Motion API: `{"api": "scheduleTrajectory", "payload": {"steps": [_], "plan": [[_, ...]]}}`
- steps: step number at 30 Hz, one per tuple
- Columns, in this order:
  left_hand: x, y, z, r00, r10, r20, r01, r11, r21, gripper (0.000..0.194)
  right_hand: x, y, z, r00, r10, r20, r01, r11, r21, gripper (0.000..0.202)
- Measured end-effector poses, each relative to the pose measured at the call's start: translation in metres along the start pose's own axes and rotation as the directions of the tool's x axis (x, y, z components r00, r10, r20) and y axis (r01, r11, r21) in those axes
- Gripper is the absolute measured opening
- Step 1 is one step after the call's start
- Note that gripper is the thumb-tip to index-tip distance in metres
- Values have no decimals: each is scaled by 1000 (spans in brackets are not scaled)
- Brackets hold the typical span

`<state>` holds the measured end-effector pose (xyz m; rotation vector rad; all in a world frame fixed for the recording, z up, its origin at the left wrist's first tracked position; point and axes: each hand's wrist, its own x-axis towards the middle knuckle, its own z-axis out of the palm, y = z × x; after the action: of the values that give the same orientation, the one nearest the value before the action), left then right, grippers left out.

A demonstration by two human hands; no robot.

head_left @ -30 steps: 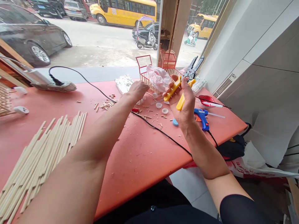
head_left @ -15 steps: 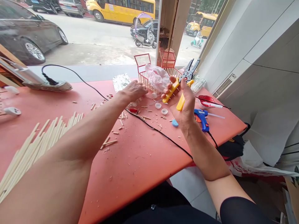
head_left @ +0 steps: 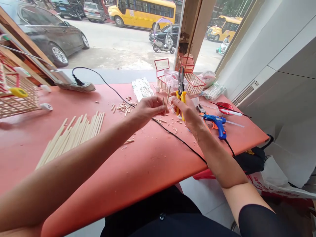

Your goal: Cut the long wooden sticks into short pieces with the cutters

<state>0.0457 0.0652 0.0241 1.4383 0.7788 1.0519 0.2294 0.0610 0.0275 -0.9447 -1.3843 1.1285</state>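
Observation:
My left hand [head_left: 153, 108] pinches thin wooden sticks [head_left: 168, 96], one longer than the other, upright above the table. Just to its right, my right hand [head_left: 186, 107] is wrapped round the yellow handles of wire-stripping pliers [head_left: 181, 88], whose dark jaws point up. The sticks stand beside the pliers, not between the jaws. Behind both hands is a stick basket [head_left: 195, 84] with red frames and a pinkish plastic bag [head_left: 171, 78] in it. Short cut stick pieces [head_left: 124, 107] lie left of my left hand.
Long sticks [head_left: 74, 136] lie on the pink table [head_left: 118, 177] at left. A black cable [head_left: 177, 140] crosses it. A blue glue gun [head_left: 217, 123] and red bowl [head_left: 224, 108] are at right, a foil packet [head_left: 142, 89] behind, another basket [head_left: 19, 95] far left.
My left hand has drawn back from near the basket and now holds sticks. My right hand has turned the pliers upright and closed round the handles. The view has shifted left.

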Motion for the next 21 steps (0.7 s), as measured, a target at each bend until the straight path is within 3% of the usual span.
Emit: {"api": "scheduleTrajectory", "payload": {"steps": [4, 9, 13, 17, 21], "plan": [[-61, -2, 4, 989, -144, 27, 146, 956, -255, 43, -20, 2, 26, 975, 13, 221, -1, 998, -56, 48], [-102, -7, -3, 949, -313, -24, 283, 886, -368, 43, -38, 9, 46, 929, 88, 360, -76, 996, -49, 45], [-116, -10, -4, 904, -427, 24, 400, 823, -403, 49, -40, 12, 50, 909, 172, 380, -183, 983, -6, 50], [-119, -13, -3, 888, -442, 124, 448, 776, -444, 47, -41, 10, 52, 906, 218, 363, -247, 968, 35, 53], [-118, -16, -4, 878, -456, 146, 469, 756, -457, 41, -43, 8, 54, 913, 217, 346, -246, 968, 40, 53]]}}
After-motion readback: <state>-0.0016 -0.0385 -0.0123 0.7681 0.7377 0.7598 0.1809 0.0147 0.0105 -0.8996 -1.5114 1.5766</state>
